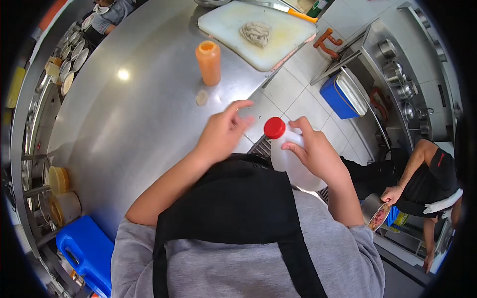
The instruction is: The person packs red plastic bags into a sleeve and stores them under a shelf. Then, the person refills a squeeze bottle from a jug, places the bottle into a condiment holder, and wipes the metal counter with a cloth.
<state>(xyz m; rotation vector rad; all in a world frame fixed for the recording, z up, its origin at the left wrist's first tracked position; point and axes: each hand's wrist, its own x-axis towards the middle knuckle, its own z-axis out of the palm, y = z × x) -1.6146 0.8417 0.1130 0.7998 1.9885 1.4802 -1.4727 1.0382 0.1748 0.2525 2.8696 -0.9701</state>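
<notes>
My right hand [315, 149] is wrapped round the handle of a translucent white jug [293, 169] with a red cap [274, 127]. The jug is held up in front of my apron, cap toward the counter. My left hand [226, 129] is in the air left of the cap, slightly blurred, its fingers apart and holding nothing. On the steel counter stands an orange squeeze bottle [209, 64] with no nozzle visible on top. A small pale disc [201, 98] lies beside its base.
A white cutting board [223, 22] bears a crumpled cloth [256, 34] and an orange-handled tool [302, 16]. A blue jerrycan [87, 253] is at lower left. At right, a person [422, 174] holds a metal pot [372, 211]. A blue cooler [340, 97] stands beyond.
</notes>
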